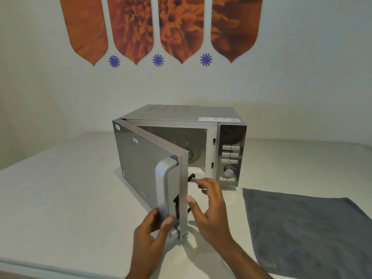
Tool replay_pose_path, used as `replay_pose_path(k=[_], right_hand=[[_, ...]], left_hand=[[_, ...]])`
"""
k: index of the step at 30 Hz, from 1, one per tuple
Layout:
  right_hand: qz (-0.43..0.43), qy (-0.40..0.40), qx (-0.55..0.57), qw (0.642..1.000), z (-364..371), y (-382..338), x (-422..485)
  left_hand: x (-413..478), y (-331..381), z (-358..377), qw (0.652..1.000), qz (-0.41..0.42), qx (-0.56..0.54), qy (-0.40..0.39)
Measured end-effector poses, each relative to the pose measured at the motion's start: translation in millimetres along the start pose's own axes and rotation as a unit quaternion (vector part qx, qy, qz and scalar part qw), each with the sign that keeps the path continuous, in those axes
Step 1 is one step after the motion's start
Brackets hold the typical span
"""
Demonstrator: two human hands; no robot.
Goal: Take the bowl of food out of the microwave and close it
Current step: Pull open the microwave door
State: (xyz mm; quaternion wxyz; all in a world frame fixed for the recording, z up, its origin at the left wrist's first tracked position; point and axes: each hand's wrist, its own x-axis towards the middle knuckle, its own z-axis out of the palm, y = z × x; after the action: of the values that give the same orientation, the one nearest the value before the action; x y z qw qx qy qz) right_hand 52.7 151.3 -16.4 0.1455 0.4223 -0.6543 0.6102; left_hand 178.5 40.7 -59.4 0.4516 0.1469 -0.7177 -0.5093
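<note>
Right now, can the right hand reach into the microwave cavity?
Probably yes: the door stands partly open, and the right hand is already beside its free edge, with nothing between it and the cavity.

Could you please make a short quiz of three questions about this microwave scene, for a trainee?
1. True or false: the microwave door is fully shut.
2. Which hand has a grip on the door's handle? A) left hand B) right hand
3. What lies on the table right of the microwave?

Key:
1. False; it stands partly open.
2. A; the right hand is open beside the door's edge.
3. A grey cloth.
</note>
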Motion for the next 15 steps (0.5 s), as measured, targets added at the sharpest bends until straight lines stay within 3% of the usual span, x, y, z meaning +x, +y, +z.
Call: replay_pose_path(k=[10,15], right_hand=[[0.074,-0.031,-0.006,0.997,22,16,-22],[0.098,-0.044,-0.012,0.994,28,24,-27]], left_hand=[[-33,-5,-100,0.988,0.031,0.047,0.145],[-35,-9,-128,0.974,-0.001,0.046,0.223]])
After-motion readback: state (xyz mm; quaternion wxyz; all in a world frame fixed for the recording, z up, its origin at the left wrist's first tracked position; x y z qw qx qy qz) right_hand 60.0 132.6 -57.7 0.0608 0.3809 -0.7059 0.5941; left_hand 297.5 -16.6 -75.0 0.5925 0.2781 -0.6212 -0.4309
